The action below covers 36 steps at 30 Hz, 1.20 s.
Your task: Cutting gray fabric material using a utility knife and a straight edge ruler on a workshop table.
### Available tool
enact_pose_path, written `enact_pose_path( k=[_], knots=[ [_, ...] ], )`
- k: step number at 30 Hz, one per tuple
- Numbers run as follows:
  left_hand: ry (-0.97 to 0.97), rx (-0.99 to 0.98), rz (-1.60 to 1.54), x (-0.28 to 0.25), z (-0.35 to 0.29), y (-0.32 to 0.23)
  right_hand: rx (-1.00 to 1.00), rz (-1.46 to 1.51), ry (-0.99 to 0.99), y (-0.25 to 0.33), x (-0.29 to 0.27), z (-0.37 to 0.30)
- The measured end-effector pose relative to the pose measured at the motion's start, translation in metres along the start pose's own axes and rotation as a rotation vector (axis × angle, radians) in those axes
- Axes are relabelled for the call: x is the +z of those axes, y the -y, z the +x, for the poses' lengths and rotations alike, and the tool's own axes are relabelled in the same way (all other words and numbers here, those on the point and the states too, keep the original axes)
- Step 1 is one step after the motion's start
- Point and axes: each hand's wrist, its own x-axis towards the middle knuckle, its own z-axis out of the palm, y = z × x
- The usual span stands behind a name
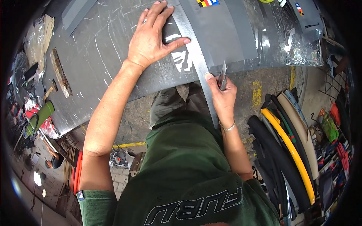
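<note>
A long metal ruler lies across the dark worktable, its near end sticking out past the table edge. My left hand rests on the table and ruler, fingers stretched out and thumb pressing on the metal. Alongside the ruler's right edge is a grey sheet with a small colourful flag patch. In my right hand is a utility knife, its blade pointing away from me near the sheet's near edge. That hand's thumb is by the ruler's near part.
Left on the table are a rough wooden block and a hammer. A clear-wrapped grey piece sits at the right end. Rolls of material, including a yellow roll, stand at right. Another person is at far left.
</note>
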Motion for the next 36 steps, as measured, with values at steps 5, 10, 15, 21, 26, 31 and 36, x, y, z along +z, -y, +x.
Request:
enact_pose_path(
  k=[5,10,15,21,26,31,36],
  knots=[
    [0.041,-0.006,0.050,-0.007,0.004,-0.005,0.014,0.022,0.001,-0.003,0.000,0.001],
    [-0.155,0.055,0.038,0.008,-0.001,0.007,-0.004,-0.037,0.002,-0.004,0.000,0.001],
    [-0.111,0.053,0.037,0.014,-0.001,0.010,0.000,-0.033,-0.008,-0.002,-0.001,-0.001],
    [-0.124,0.054,0.064,0.014,-0.001,0.010,-0.013,0.011,-0.020,0.001,0.001,-0.002],
    [-0.118,0.049,0.051,0.013,0.000,0.009,-0.016,0.017,-0.019,0.001,0.001,-0.002],
    [-0.116,0.046,0.033,0.013,0.001,0.010,-0.018,0.018,-0.022,0.001,0.001,-0.002],
    [-0.113,0.046,0.040,0.013,0.000,0.010,-0.007,0.007,-0.017,0.005,0.001,-0.002]
  ],
)
